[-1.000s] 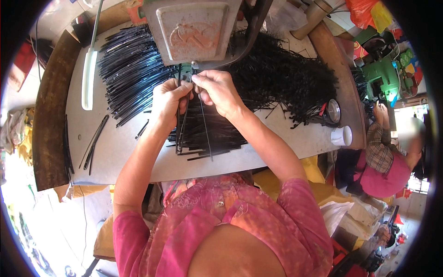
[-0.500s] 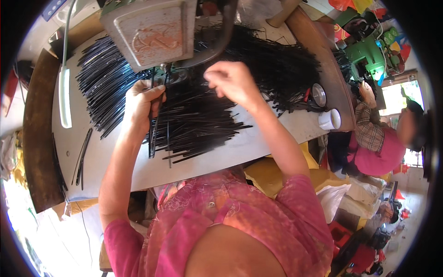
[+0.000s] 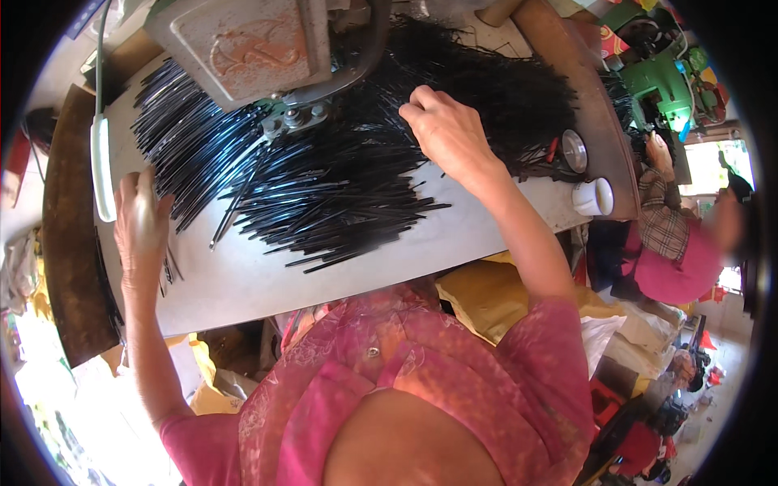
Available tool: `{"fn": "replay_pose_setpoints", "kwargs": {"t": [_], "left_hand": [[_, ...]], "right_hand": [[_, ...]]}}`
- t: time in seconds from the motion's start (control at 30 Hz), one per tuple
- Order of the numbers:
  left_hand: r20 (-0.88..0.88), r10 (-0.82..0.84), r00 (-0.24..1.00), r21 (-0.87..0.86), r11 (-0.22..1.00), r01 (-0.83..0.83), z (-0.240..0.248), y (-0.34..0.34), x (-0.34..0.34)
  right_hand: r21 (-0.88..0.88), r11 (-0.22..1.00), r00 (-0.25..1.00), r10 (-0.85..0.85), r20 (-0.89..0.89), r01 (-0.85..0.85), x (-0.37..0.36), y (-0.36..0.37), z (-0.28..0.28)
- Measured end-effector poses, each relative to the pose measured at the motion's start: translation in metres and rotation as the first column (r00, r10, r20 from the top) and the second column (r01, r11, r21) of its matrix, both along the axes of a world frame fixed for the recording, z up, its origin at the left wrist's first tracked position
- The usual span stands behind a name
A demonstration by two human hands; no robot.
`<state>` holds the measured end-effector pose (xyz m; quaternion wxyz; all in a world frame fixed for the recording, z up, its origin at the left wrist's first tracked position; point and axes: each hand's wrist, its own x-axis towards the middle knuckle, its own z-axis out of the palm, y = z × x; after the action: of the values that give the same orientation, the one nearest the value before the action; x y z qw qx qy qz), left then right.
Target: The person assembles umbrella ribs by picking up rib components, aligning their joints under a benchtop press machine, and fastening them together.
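Observation:
Over the left end of the table point(image 3: 243, 287), beside the thin black strips point(image 3: 190, 154), my left hand point(image 3: 142, 223) is raised with thumb and fingers apart. Nothing shows in its grasp; it is slightly blurred. My right hand point(image 3: 450, 134) hovers at the tangled dark pile point(image 3: 510, 105), its fingers curled together. Whatever those fingertips hold, if anything, cannot be made out. Between my hands stands a grey machine head point(image 3: 251, 53) with a metal foot point(image 3: 296, 120) low over the strips. A heap of loose strips point(image 3: 340, 202) spreads in front of it.
A white lamp tube point(image 3: 102, 170) hangs by my left hand. At the right edge are a white cup point(image 3: 593, 197) and a round metal dish point(image 3: 574, 151). Wooden boards point(image 3: 69, 243) bound the table. A co-worker point(image 3: 673, 251) sits at a green machine point(image 3: 660, 85) on the right.
My left hand has left the strips under the machine and moved left, letting go of them. My right hand has shifted right, toward the tangled pile. The view has shifted slightly.

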<state>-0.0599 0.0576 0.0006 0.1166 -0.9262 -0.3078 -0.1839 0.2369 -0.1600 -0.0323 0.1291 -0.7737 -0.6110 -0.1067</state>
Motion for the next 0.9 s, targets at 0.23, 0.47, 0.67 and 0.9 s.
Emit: {"fn": "replay_pose_setpoints", "kwargs": {"t": [0.23,0.47,0.67,0.9], "left_hand": [[0.284,-0.437,0.854,-0.34,0.787,0.515,-0.02,-0.071,0.056],[0.261,-0.455,0.851,-0.406,0.748,0.524,-0.048,-0.08,0.088],[0.422,-0.379,0.823,-0.478,0.678,0.558,-0.049,-0.075,0.085],[0.481,-0.032,0.876,-0.774,0.455,0.441,-0.035,-0.069,0.073]], "right_hand": [[-0.064,0.997,0.988,0.056,0.145,-0.047,-0.005,0.008,-0.008],[-0.047,0.998,0.977,0.056,0.207,-0.047,-0.008,0.01,-0.009],[0.065,0.993,0.99,0.094,0.108,-0.101,-0.003,0.009,-0.012],[0.154,0.988,0.856,0.061,-0.513,0.021,-0.025,0.019,0.002]]}}
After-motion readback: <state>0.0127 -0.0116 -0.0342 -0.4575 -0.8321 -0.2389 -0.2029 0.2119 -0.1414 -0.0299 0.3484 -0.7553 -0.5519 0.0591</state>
